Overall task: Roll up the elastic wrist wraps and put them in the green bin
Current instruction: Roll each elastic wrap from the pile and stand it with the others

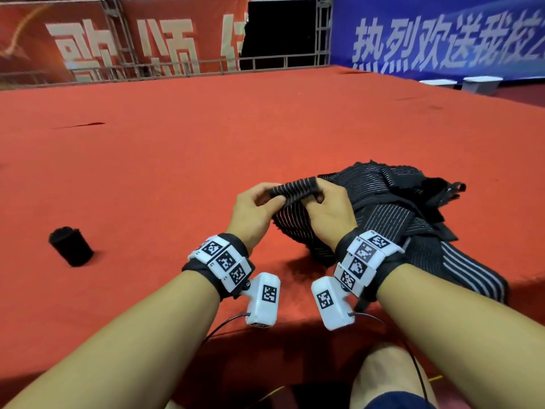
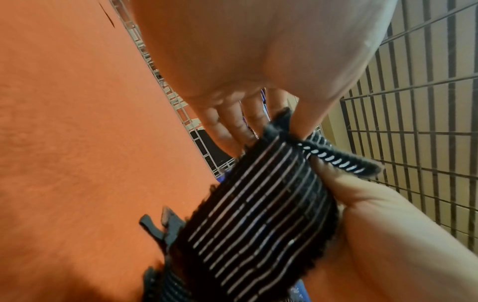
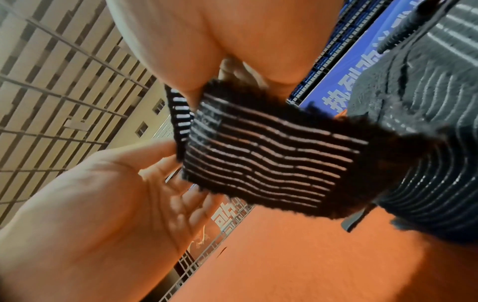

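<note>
A black elastic wrist wrap with thin white stripes is held up over the red carpet between both hands. My left hand pinches its folded end, thumb on one side and fingers on the other. My right hand grips the same wrap right beside it. The rest of the strip trails down toward a loose pile of wraps. One wrap, rolled into a black cylinder, lies on the carpet at the left. The green bin is in no view.
The red carpet spreads wide ahead and to the left. Metal railings and banners close off the far side. Two white blocks sit at the far right edge. My knee is below the hands.
</note>
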Demonstrator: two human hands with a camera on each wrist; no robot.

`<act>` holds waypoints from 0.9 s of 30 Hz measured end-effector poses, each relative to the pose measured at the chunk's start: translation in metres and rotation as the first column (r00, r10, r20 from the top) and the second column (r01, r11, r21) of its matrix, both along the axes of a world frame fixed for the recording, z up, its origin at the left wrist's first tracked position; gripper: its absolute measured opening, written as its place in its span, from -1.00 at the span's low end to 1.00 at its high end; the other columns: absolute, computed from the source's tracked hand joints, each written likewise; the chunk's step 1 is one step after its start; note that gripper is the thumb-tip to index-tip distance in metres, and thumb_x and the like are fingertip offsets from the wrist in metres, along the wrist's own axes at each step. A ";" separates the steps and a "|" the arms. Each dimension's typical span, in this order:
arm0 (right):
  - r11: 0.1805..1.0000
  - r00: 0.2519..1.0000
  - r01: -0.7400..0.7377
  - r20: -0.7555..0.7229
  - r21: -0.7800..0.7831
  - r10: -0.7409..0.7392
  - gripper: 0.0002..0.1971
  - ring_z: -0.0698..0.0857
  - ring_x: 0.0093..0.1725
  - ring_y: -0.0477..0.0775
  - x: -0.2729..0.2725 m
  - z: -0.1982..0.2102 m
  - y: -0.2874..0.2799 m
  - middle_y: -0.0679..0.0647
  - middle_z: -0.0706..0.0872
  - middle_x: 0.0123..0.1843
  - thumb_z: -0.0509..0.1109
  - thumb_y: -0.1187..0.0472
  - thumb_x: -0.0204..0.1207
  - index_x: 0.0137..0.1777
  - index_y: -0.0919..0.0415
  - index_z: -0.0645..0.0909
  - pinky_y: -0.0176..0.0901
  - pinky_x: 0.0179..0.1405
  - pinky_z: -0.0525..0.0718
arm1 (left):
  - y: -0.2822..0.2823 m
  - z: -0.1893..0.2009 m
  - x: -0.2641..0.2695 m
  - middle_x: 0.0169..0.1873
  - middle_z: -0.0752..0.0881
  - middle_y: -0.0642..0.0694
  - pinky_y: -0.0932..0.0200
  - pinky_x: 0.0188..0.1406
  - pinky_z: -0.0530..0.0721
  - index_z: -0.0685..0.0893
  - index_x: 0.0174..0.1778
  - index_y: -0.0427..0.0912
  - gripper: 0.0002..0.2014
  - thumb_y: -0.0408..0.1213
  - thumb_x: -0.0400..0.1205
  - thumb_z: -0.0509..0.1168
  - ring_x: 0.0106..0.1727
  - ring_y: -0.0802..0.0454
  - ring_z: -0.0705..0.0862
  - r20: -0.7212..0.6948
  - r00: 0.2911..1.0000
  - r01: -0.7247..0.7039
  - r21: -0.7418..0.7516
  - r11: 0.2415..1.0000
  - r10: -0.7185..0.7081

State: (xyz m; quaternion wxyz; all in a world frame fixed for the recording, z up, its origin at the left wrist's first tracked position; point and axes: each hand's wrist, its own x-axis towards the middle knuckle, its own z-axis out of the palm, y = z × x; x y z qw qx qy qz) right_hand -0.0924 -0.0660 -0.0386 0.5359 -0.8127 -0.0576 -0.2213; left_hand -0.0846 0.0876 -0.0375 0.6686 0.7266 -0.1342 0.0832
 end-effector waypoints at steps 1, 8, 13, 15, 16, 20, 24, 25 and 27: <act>0.999 1.000 0.005 -0.006 0.039 -0.004 -0.81 0.78 -0.11 0.02 0.001 0.001 0.001 -0.04 0.81 -0.20 0.36 0.35 0.57 -0.09 0.08 0.76 0.08 -0.05 0.76 | 0.002 -0.001 0.000 -0.23 0.78 -0.01 0.14 -0.19 0.70 0.76 -0.04 -0.11 -0.80 -0.51 0.68 0.34 -0.21 0.11 0.71 0.002 1.000 0.012 -0.010 1.000 -0.012; 0.964 0.949 -0.249 -0.178 0.090 0.262 -0.80 0.85 -0.11 0.11 -0.008 -0.006 0.006 0.07 0.87 -0.15 0.62 -0.01 0.48 -0.12 0.12 0.80 0.33 0.04 0.80 | 0.017 0.010 0.004 -0.23 0.78 -0.08 -0.04 -0.25 0.80 0.74 -0.02 -0.18 -0.88 -0.35 0.77 0.30 -0.25 0.08 0.76 0.009 0.987 -0.157 -0.104 0.982 0.158; 0.974 0.967 -0.189 -0.195 -0.123 0.163 -0.85 0.76 -0.19 0.08 -0.004 -0.010 0.021 0.11 0.82 -0.25 0.53 0.18 0.51 -0.27 0.17 0.71 0.25 -0.04 0.75 | 0.028 0.005 0.002 -0.31 0.76 0.01 0.18 -0.35 0.76 0.72 0.06 -0.23 -0.77 -0.15 0.79 0.27 -0.31 0.18 0.75 -0.034 0.990 -0.142 -0.148 0.979 0.138; 0.987 0.978 -0.144 -0.164 -0.070 0.131 -0.73 0.61 -0.28 0.06 -0.003 -0.004 0.029 0.04 0.70 -0.37 0.47 0.20 0.53 -0.39 0.10 0.58 0.21 -0.16 0.65 | 0.030 0.001 0.001 -0.27 0.75 0.02 0.24 -0.28 0.73 0.71 0.08 -0.20 -0.71 -0.02 0.77 0.27 -0.28 0.21 0.73 -0.015 0.992 -0.126 -0.119 0.985 0.125; 0.992 0.982 -0.121 -0.152 -0.040 0.113 -0.71 0.55 -0.30 0.04 -0.003 0.000 0.032 0.00 0.63 -0.41 0.44 0.21 0.54 -0.41 0.10 0.54 0.17 -0.24 0.60 | 0.031 -0.001 0.002 -0.22 0.75 0.05 0.29 -0.22 0.71 0.69 0.13 -0.18 -0.66 0.06 0.74 0.29 -0.23 0.26 0.72 0.011 0.991 -0.129 -0.100 0.987 0.131; 0.984 0.990 -0.034 -0.128 0.173 0.056 -0.84 0.45 -0.32 0.01 0.002 0.008 0.043 0.04 0.52 -0.42 0.26 0.27 0.35 -0.45 0.17 0.44 0.00 -0.35 0.46 | 0.039 -0.009 -0.002 0.10 0.70 0.12 0.29 0.18 0.64 0.57 0.32 -0.03 -0.08 0.66 0.29 0.25 0.07 0.35 0.67 0.038 0.995 -0.093 0.017 0.996 0.092; 0.963 0.985 0.042 -0.173 0.267 0.005 -0.83 0.74 -0.17 0.24 0.007 0.015 0.053 0.21 0.79 -0.22 0.25 0.25 0.43 -0.30 0.23 0.65 0.31 -0.09 0.77 | 0.044 -0.016 -0.010 -0.12 0.76 0.03 0.08 -0.07 0.74 0.60 0.22 -0.13 -0.40 0.28 0.50 0.44 -0.17 0.24 0.75 -0.103 0.991 0.084 0.026 0.996 -0.081; 0.963 0.987 0.042 -0.162 0.267 0.002 -0.82 0.75 -0.14 0.24 0.006 0.018 0.055 0.16 0.79 -0.22 0.23 0.23 0.43 -0.32 0.16 0.64 0.34 -0.03 0.77 | 0.047 -0.021 -0.009 -0.11 0.78 0.02 0.04 -0.03 0.75 0.64 0.18 -0.13 -0.46 0.23 0.52 0.49 -0.11 0.16 0.76 -0.092 0.991 0.102 0.099 0.990 -0.093; 0.967 0.988 0.024 -0.154 0.255 0.016 -0.80 0.76 -0.07 0.23 0.005 0.022 0.058 0.07 0.78 -0.19 0.20 0.17 0.40 -0.27 0.12 0.66 0.28 0.03 0.76 | 0.051 -0.028 -0.009 -0.07 0.81 0.02 -0.04 0.05 0.73 0.71 0.10 -0.08 -0.61 0.09 0.50 0.49 -0.04 0.06 0.75 -0.069 0.993 0.110 0.207 0.972 -0.098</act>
